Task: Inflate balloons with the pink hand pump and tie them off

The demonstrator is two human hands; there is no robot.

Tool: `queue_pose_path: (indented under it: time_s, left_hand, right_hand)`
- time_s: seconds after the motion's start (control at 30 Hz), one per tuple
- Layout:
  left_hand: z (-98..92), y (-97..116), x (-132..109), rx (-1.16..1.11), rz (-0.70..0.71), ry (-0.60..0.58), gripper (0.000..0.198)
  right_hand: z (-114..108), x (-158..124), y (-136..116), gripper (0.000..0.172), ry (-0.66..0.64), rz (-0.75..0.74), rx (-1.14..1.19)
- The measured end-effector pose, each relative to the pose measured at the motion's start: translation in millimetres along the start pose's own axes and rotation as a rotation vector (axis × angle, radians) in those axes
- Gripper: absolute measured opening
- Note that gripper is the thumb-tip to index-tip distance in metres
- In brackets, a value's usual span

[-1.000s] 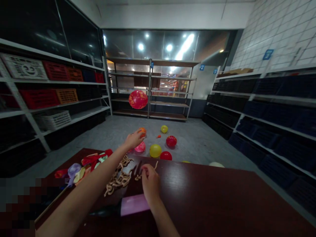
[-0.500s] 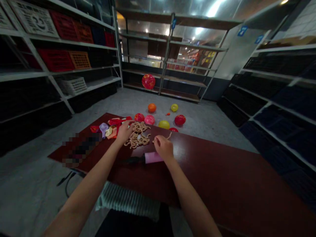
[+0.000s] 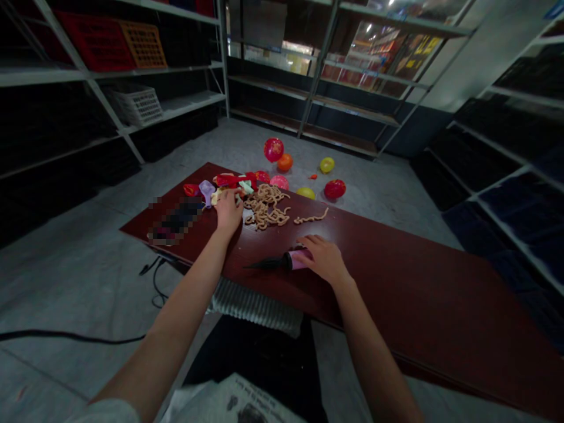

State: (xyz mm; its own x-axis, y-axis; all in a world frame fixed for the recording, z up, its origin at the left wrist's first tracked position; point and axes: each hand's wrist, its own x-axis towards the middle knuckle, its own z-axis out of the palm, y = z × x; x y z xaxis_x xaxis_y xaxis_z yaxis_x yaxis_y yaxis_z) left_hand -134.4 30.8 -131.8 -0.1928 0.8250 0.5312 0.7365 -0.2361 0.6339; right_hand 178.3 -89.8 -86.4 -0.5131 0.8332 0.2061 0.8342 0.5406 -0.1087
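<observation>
Left hand (image 3: 230, 211) and right hand (image 3: 325, 258) are apart. The left lies at limp, multicoloured rubber balloons (image 3: 206, 190); whether it pinches one, I cannot tell. The right spans a cylindrical pink-and-black plastic pump (image 3: 299, 259) on the glossy, dark-brown worktop (image 3: 423, 282), perhaps steadying it, grip unclear.

No word or number can be read with certainty. At the near edge, the wearer's pale printed shirt (image 3: 220, 402) bears small dark lettering in slanting lines beside dark printed shapes, too blurred to spell out. At the far right, a blue sign (image 3: 557, 9) with a pale mark is cut off by the picture's upper edge, so its content cannot be told. Far back, through the window behind the metal shelving (image 3: 326, 61), yellow shapes (image 3: 423, 51) stand right of centre; whether they are characters cannot be told.
</observation>
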Motion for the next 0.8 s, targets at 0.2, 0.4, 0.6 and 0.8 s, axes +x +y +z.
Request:
queue_pose_path:
  time_s: [0.2, 0.4, 0.6, 0.8]
  left_hand:
    - [1.8, -5.2, -1.6, 0.170, -0.104, -0.053, 0.032]
    - [3.1, -7.4, 2.3, 0.127, -0.138, 0.001, 0.010]
    - [7.3, 0.8, 3.0, -0.325, -0.085, 0.289, 0.012]
    - [18.5, 16.2, 3.3, -0.738, -0.131, 0.160, 0.026]
  right_hand:
    - [2.6, -2.7, -2.7, 0.042, -0.033, -0.033, -0.006]
    - [5.8, -2.4, -2.4, 0.045, -0.005, 0.238, -0.062]
    - [0.9, 0.5, 6.4, 0.055, 0.311, 0.572, 0.219]
    - [-4.7, 2.5, 19.1, 0.066, 0.423, 0.629, 0.535]
